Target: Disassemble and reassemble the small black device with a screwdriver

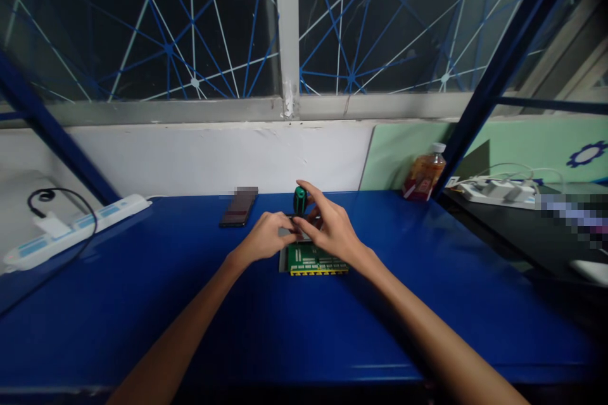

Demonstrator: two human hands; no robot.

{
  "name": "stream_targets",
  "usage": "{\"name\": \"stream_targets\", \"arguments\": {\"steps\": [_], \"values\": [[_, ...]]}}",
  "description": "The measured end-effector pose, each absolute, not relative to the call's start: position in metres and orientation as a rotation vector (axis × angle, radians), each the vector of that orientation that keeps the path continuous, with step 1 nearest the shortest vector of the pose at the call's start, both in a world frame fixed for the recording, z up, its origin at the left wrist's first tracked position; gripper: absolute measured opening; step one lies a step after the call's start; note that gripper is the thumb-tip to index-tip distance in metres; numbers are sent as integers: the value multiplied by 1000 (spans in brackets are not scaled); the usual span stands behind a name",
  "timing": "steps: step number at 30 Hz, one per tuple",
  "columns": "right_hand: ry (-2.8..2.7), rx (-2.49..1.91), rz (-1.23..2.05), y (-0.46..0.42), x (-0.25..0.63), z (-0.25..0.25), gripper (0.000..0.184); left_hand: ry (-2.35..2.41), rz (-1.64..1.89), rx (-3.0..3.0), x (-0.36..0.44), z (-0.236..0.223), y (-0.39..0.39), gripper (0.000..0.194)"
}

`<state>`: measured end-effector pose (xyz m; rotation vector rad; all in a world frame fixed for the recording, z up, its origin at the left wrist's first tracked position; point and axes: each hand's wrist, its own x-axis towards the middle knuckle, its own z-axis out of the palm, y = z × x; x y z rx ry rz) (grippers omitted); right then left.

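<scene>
A green circuit board with a yellow strip along its near edge lies on the blue table in front of me. Above its far part a screwdriver stands upright, its green-and-black handle showing and its tip hidden. My right hand curls round the handle from the right, index finger near the top and thumb lower down. From the left, my left hand has its fingers closed at the far edge of the board, beside a greyish part. What those fingers pinch is mostly covered.
A dark phone lies behind my left hand. At the left is a white power strip with a black cable. A drink bottle stands at the back right, near another power strip with cables. Blue frame posts flank the table.
</scene>
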<state>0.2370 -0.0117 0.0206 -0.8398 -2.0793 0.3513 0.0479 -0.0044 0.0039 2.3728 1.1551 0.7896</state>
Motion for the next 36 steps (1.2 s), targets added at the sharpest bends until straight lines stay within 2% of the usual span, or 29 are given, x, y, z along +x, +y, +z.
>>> {"name": "stream_targets", "arguments": {"steps": [13, 19, 25, 36], "values": [[-2091, -838, 383, -12, 237, 20, 65, 1157, 766, 2385, 49, 5, -5, 18], [-2080, -852, 322, -13, 236, 19, 64, 1154, 764, 2416, 47, 3, -3, 25], [-2103, -821, 399, -14, 234, 21, 64, 1115, 685, 2453, 46, 7, -7, 23], [-2105, -838, 326, -13, 235, 21, 65, 1206, 716, 2423, 48, 3, -5, 20]]}}
